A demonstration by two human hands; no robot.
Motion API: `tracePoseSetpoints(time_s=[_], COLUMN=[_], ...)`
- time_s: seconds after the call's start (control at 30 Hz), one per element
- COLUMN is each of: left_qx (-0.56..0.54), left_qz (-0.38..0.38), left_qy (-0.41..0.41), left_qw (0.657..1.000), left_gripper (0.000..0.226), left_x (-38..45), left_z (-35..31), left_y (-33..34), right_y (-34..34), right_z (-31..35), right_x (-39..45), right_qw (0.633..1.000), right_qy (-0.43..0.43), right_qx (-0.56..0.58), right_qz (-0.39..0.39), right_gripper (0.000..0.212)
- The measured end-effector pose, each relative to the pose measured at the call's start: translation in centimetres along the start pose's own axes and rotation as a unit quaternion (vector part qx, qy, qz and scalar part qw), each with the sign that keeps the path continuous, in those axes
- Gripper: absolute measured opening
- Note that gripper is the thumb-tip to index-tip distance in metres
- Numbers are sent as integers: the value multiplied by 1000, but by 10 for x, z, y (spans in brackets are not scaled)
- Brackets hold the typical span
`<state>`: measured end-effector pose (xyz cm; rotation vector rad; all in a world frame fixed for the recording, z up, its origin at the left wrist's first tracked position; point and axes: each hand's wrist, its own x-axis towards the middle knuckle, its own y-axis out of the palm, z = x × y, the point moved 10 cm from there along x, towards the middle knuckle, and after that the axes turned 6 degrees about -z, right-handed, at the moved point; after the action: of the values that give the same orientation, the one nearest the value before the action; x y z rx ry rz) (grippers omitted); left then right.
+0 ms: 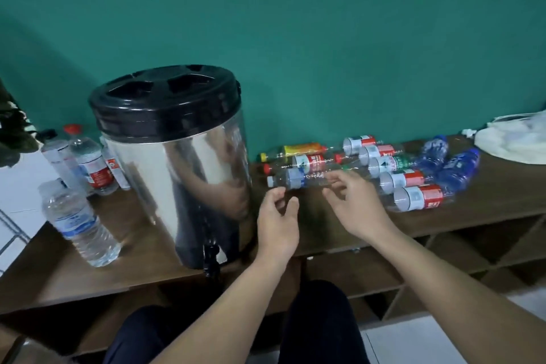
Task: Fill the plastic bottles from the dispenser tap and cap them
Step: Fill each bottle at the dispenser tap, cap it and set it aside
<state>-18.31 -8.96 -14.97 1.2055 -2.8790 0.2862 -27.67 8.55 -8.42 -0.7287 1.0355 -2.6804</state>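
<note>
- Lying on its side on the dark brown wooden shelf top (487, 186), the clear plastic bottle with a blue-grey label (298, 179) has its long axis running left to right, white cap toward the dispenser and base toward the right.
- The left hand (277, 224) hovers just below that bottle's neck, thumb and fingers loosely curled and apart, holding nothing.
- The right hand (354, 201) reaches over the bottle's base end, fingers spread; whether the fingertips touch the plastic is unclear.
- One round steel dispenser with a black lid (174, 162) stands to the left, its black tap (210, 257) at the front edge of the shelf.
- Roughly a dozen empty bottles (407, 177) lie in the heap to the right: several with red-and-white labels, one with green, one yellow, two crumpled blue ones; the writing is too blurred to read.
- Left of the dispenser about four filled bottles (79, 219) stand upright, one with a red cap; their label text is unreadable.
- A white cloth bag (514, 142) sits at the far right.
</note>
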Motion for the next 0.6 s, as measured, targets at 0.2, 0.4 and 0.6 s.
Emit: tracePoseSetpoints(time_s=[0.2,0.4,0.6], left_qx=[31,38,67], left_qz=[-58,-49,-30], left_qy=[-21,-49,-72], left_qw=[998,997,995], left_gripper=[61,89,91], left_x=[48,69,80], left_z=[31,45,61], left_y=[25,39,51], right_y=[16,42,74], right_z=[-45,-67,-72], right_x=[51,90,104], right_qw=[996,983,955], right_qy=[6,-46,-134], right_qx=[-80,-164,-236], right_qz=[28,70,121], right_gripper=[63,80,84])
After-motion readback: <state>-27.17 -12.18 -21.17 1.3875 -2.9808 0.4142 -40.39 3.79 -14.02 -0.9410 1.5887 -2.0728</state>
